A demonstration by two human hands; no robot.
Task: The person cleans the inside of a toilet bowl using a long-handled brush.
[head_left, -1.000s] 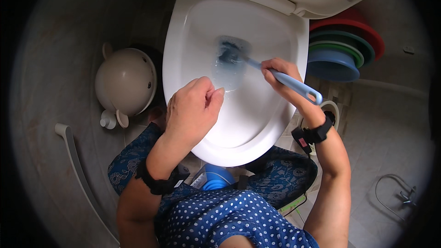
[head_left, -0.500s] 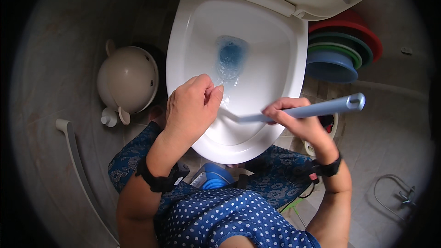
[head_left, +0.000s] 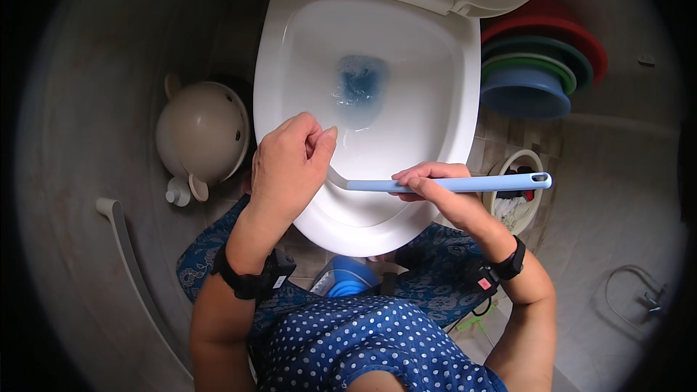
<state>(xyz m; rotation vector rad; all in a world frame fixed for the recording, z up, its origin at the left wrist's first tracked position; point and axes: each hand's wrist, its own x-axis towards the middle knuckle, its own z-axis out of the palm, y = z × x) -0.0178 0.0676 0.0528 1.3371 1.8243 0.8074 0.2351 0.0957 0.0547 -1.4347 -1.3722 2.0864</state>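
A white toilet bowl [head_left: 290, 51] with its seat and lid up fills the upper middle, with blue water [head_left: 361, 86] in its drain. My right hand [head_left: 439, 190] grips the light blue handle of a toilet brush [head_left: 479, 184], held level across the bowl's near rim. The brush's pale neck runs left under my left hand [head_left: 289, 167], whose fingers are closed on that end. The brush head is hidden by that hand. Both wrists wear black bands.
A beige lidded pot [head_left: 203, 131] stands on the floor to the left of the toilet. Stacked red, green and blue basins [head_left: 541, 65] lie to the right. A small bin [head_left: 512, 203] sits under the brush handle. A blue container [head_left: 348, 279] stands between my knees.
The brush has come up out of the drain water and turned level across the near rim. My right hand moved toward me with it. My left hand closed on its head end.
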